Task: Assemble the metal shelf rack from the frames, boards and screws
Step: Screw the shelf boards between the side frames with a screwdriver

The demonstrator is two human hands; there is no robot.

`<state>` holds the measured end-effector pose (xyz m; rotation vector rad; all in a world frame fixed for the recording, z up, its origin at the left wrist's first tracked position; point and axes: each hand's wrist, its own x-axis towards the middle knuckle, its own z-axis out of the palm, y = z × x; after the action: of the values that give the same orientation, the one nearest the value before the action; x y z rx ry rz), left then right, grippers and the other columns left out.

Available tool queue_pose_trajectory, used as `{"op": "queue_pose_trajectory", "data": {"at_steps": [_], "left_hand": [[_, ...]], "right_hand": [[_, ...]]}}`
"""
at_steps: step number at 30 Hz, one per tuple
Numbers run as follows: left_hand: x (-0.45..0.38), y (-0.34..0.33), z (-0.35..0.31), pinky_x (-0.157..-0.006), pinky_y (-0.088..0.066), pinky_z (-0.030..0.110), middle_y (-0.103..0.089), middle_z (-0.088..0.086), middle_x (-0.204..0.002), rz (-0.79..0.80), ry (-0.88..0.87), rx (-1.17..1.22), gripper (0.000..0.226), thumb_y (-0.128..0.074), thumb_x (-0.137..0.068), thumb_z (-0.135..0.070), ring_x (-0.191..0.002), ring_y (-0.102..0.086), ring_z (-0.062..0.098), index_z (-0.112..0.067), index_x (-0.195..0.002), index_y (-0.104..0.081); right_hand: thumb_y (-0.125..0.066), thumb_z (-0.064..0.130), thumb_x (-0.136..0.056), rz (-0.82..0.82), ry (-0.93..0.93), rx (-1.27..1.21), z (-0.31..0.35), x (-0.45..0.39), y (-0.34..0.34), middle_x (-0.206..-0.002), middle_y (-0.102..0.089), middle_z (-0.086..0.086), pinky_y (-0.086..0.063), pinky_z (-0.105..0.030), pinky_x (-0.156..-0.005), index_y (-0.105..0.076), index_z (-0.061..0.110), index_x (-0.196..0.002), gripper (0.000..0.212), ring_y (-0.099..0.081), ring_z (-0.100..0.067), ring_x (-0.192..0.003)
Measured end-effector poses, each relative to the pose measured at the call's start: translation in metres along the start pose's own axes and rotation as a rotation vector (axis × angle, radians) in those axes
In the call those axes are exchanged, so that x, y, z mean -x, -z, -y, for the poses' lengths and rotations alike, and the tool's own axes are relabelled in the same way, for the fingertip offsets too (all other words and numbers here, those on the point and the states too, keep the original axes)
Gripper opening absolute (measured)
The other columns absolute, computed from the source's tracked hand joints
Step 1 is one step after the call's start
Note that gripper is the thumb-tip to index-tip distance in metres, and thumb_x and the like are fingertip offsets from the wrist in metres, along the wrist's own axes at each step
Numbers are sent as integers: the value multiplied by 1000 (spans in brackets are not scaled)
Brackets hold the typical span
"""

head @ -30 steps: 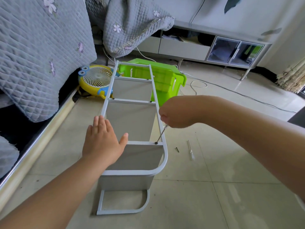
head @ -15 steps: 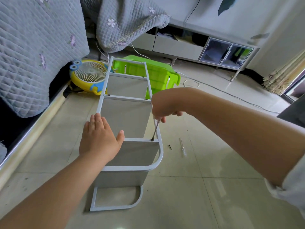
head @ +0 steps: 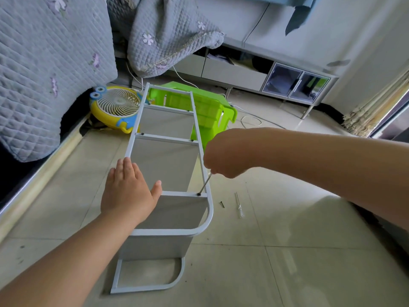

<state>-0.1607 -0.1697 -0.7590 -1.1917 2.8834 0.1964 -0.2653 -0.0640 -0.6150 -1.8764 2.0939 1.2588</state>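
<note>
The grey metal shelf rack (head: 170, 138) lies on its side on the tiled floor, its upper side frame facing me and grey boards (head: 168, 165) fixed between the frames. My left hand (head: 128, 193) presses flat on the frame's left rail beside a crossbar. My right hand (head: 223, 158) grips a screwdriver (head: 205, 183), whose tip sits on a screw (head: 199, 194) at the right end of that crossbar. A loose black screw (head: 221, 204) and a second, clear-handled screwdriver (head: 239, 204) lie on the floor to the right.
A green plastic stool (head: 212, 111) lies tipped behind the rack, and a yellow frog-shaped fan (head: 115, 107) lies to its left. A bed with a grey quilt (head: 44, 74) runs along the left. A low cabinet (head: 265, 74) lines the far wall, with cables on the floor.
My right hand has kept working the screwdriver on the same screw, shifting slightly. My left hand stays pressed on the frame. My view has shifted a little.
</note>
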Motion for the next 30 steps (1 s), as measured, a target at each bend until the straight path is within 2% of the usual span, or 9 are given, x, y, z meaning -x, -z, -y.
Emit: {"op": "queue_pose_trajectory", "data": {"at_steps": [3, 9, 11, 13, 16, 18, 21, 25, 30], "left_hand": [[0, -1, 0, -117, -3, 35, 1, 17, -155, -7, 1, -21, 74, -18, -95, -50, -145, 1, 26, 2, -146, -4], [3, 2, -1, -117, -2, 35, 1, 17, -155, 17, 11, -10, 74, -18, -96, -49, -145, 2, 26, 3, -146, -3], [4, 3, 0, -117, -2, 35, 1, 17, -155, 17, 9, 2, 74, -18, -96, -49, -145, 1, 26, 3, -146, -4], [4, 2, 0, -117, -2, 35, 2, 17, -156, 21, 5, 14, 74, -18, -96, -49, -145, 2, 26, 3, -146, -3], [3, 2, -1, -117, -1, 35, 3, 16, -156, 26, 0, 23, 75, -18, -96, -50, -145, 3, 26, 3, -146, -1], [3, 2, 0, -117, -1, 35, 2, 17, -156, 20, -6, 25, 75, -19, -96, -50, -145, 3, 26, 3, -146, -2], [2, 1, 0, -117, -1, 35, 3, 17, -155, 14, -5, 21, 75, -18, -95, -50, -145, 3, 26, 3, -146, -2], [2, 0, 1, -117, -1, 35, 4, 17, -155, 24, -8, 18, 76, -16, -95, -51, -145, 5, 26, 4, -146, -1], [-2, 7, 4, -117, -3, 37, 9, 15, -155, 109, -20, 21, 80, -18, -94, -55, -144, 9, 25, 2, -146, 3]], "right_hand": [[-39, 11, -95, 137, -108, -216, -7, -20, 4, -62, -41, -1, -29, -17, -44, -55, 6, -71, 30, -45, -21, -61], [-38, 8, -95, 298, -214, -431, -5, -33, 21, -46, -45, -2, -26, -10, -29, -53, 5, -67, 31, -33, -11, -31], [-45, 14, -94, 215, -182, -315, -2, -27, 16, -36, -46, 0, -38, -18, -38, -45, 8, -61, 34, -42, -12, -37], [-45, 15, -94, 162, -160, -266, -2, -18, 10, -52, -48, -3, -45, -26, -54, -43, 6, -62, 34, -51, -17, -49], [-41, 19, -96, 84, -115, -215, 2, -10, 6, -83, -62, -7, -42, -26, -66, -59, 1, -98, 26, -61, -24, -80], [-40, 23, -98, 15, -70, -202, 5, -7, 6, -83, -59, -2, -34, -22, -68, -59, 3, -109, 30, -56, -24, -88], [-40, 19, -98, -9, -88, -228, 7, -12, 5, -61, -36, 4, -35, -24, -65, -61, 3, -97, 27, -46, -22, -75], [-38, 10, -96, 195, -306, -589, -6, -25, -2, -55, -37, -2, -31, -19, -40, -57, 5, -68, 34, -35, -14, -34], [-38, 12, -96, 319, -418, -850, -17, -26, -10, -51, -23, 1, -17, -9, -36, -56, 5, -69, 34, -17, -8, -29]]}}
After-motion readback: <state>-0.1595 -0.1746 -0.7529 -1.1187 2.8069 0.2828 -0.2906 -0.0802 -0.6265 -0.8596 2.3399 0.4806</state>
